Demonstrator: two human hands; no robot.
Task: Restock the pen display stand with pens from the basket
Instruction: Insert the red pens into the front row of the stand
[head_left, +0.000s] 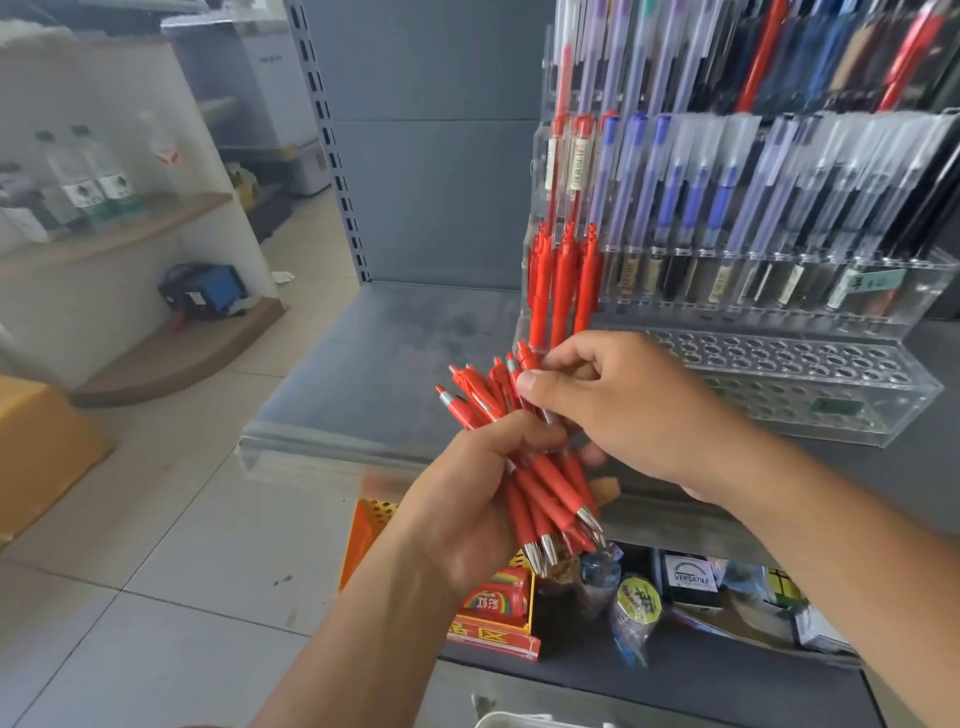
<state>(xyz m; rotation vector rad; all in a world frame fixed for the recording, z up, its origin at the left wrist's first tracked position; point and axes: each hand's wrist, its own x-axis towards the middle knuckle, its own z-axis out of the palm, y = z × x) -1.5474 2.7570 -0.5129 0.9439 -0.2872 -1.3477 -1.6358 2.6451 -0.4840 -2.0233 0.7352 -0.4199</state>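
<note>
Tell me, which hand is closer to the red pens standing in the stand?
Right. The right hand is just below the standing red pens, its fingers pinching one pen in the bunch. The left hand is lower down, gripping that bunch.

- "VERSATILE" stands on the small white-and-black box (691, 578), below my right hand (623, 410).
- "彩虹" stands on the red rainbow-striped packet (496, 598), just under my left hand (467, 499).
- The paper pen labels (580, 165) above my right hand are too blurred to read.
</note>
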